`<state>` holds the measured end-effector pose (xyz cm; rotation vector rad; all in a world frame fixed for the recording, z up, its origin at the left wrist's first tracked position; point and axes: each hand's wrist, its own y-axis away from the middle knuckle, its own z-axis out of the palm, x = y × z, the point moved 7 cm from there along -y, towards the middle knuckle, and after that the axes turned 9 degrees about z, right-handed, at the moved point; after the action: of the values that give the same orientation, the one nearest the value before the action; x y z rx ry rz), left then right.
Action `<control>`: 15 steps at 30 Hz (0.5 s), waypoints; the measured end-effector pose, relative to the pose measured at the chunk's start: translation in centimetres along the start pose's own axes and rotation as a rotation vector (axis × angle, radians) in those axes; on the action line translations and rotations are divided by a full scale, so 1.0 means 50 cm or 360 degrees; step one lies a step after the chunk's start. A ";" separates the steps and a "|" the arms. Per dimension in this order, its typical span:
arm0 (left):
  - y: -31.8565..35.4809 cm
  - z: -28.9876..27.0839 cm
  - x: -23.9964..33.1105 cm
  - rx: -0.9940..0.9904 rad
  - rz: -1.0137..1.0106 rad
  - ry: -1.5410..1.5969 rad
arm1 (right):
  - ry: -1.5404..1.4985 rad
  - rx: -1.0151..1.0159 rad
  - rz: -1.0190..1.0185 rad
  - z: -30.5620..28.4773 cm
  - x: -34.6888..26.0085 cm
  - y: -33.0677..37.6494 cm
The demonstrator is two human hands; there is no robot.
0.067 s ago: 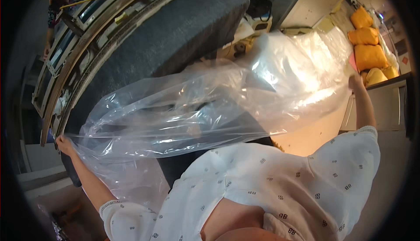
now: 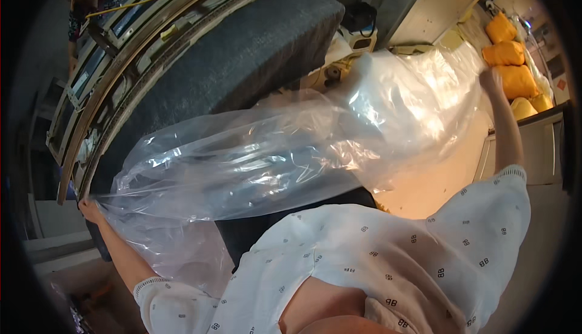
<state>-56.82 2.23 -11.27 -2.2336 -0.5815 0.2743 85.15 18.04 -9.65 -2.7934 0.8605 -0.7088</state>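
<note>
A large clear plastic sheet [image 2: 242, 158] is stretched across in front of me, loose and wrinkled, with bright glare on its right part. Its left edge is pinched in my left hand [image 2: 90, 211], which is closed at the far left beside a curved wooden-edged frame. At the upper right, my right hand [image 2: 491, 81] is closed at the sheet's other end, slightly blurred. Beneath and behind the sheet lies a long dark grey padded surface [image 2: 230, 49]. More of the plastic hangs down between my left arm and my body.
Beyond the grey surface runs a long frame [image 2: 121, 61] with metal parts and a yellow strip. Another person [image 2: 88, 0] is at the upper left. Orange bundles [image 2: 512, 79] are stacked at the right on a cabinet [image 2: 533, 152]. A black bag [image 2: 361, 18] rests at the back.
My right hand has moved up and away from me, drawing the right end of the plastic sheet with it. My left hand has dropped slightly.
</note>
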 end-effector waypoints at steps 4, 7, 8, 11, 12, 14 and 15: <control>0.064 0.002 -0.117 -0.0154 -0.0263 -0.0276 | -0.2560 0.0149 -0.0267 -0.434 -0.215 -0.165; 0.121 -0.002 -0.167 -0.0404 -0.0653 -0.0228 | -0.2142 0.1237 -0.0584 -0.643 -0.346 -0.128; 0.165 -0.004 -0.150 -0.0373 -0.0665 -0.0153 | -0.1846 0.1740 -0.0751 -0.750 -0.451 0.026; 0.179 -0.090 -0.109 -0.0276 -0.0487 -0.0090 | -0.1193 0.1664 -0.1257 -0.674 -0.670 0.116; 0.205 -0.114 -0.116 -0.0259 -0.0312 -0.0084 | -0.0806 0.1071 -0.1568 -0.576 -0.789 0.131; 0.227 -0.165 -0.169 -0.0364 -0.0412 -0.0178 | -0.1432 0.0259 -0.1550 -0.428 -0.890 0.108; 0.220 -0.183 -0.192 -0.0452 -0.0519 -0.0270 | -0.1446 0.0239 -0.1553 -0.422 -0.915 0.112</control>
<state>-58.26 -14.79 -13.40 -2.3499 -1.1225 0.2248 39.14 39.25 -10.72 -2.7572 -0.6963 0.4524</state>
